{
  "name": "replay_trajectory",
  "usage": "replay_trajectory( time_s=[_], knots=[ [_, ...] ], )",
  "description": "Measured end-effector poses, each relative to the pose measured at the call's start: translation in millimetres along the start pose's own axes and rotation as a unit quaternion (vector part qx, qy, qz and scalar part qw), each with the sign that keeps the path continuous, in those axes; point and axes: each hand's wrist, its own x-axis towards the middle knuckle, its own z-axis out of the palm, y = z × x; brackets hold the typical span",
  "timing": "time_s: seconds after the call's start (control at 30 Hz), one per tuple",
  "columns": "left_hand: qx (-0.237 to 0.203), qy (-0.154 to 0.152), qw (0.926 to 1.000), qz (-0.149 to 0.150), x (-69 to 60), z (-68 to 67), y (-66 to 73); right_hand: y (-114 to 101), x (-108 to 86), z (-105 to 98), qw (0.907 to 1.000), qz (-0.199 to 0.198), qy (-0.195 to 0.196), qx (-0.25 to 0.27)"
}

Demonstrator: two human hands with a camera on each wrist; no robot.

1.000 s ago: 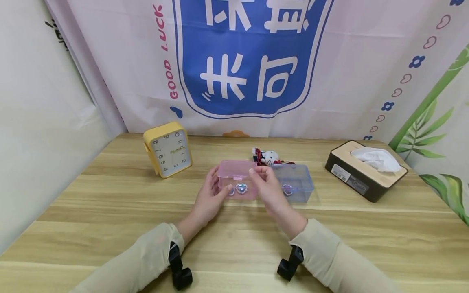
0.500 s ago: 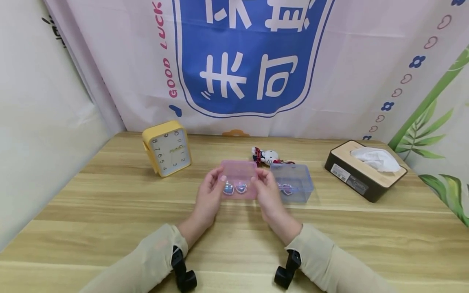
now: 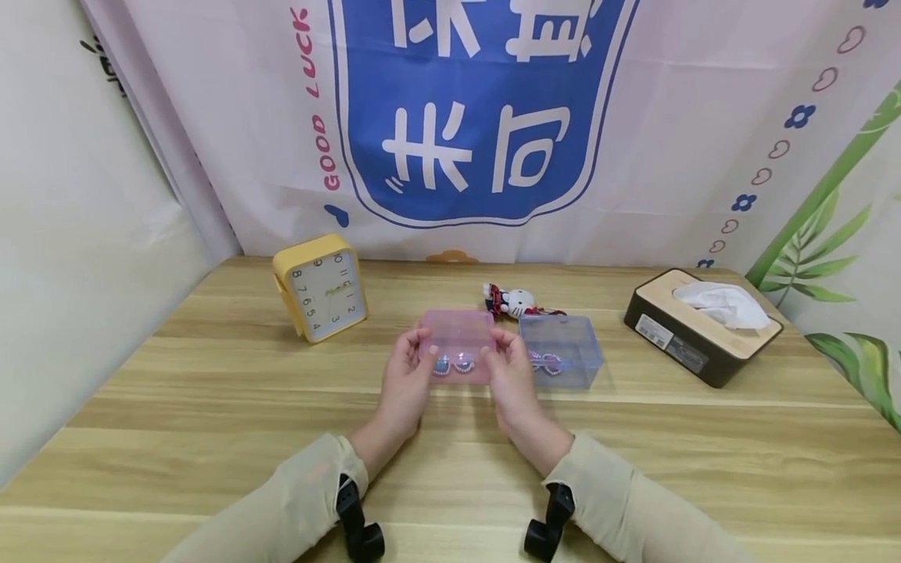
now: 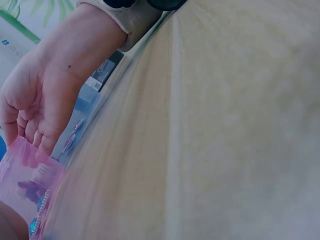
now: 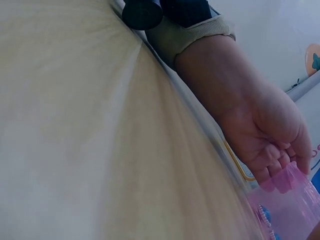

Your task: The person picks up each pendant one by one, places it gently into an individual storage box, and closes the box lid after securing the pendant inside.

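Observation:
A translucent pink plastic box (image 3: 457,330) is held between both hands, its lid apparently down. Inside lies what looks like a tiny pair of bead-rimmed glasses (image 3: 464,364) with blue lenses. My left hand (image 3: 403,389) grips the box's left end, thumb toward the front. My right hand (image 3: 518,389) grips the opposite end the same way. The left wrist view shows the right hand (image 4: 47,87) with fingers behind the pink box (image 4: 12,170). In the right wrist view the left hand (image 5: 265,125) holds the other end. Just right of it stands a translucent blue box (image 3: 573,344) containing similar purple-tinted glasses (image 3: 551,364).
A white cat doll (image 3: 521,302) lies behind the boxes on the wooden table (image 3: 211,407). The yellow clock (image 3: 325,291) stands at the left. A tissue box (image 3: 693,336) sits at the right, and a printed cloth (image 3: 281,203) hangs behind the table.
The raised pink lid has come down onto its box. My left thumb has moved up and both hands now grip the ends evenly. The blue box has stayed put.

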Motion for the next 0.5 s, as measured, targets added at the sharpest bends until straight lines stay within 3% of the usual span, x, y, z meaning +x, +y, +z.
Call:
replay_trajectory(
  time_s=[0.27,0.5],
  knots=[
    [-0.004,-0.002,0.9999,0.01,-0.8,-0.3,-2.1,2.7,-0.2,2.5,0.9998,-0.008,0.001,-0.018],
    [0.037,-0.001,0.9993,-0.002,-0.1,-3.5,3.3,-2.2,-0.2,4.2,0.999,-0.008,-0.001,-0.044]
  ],
)
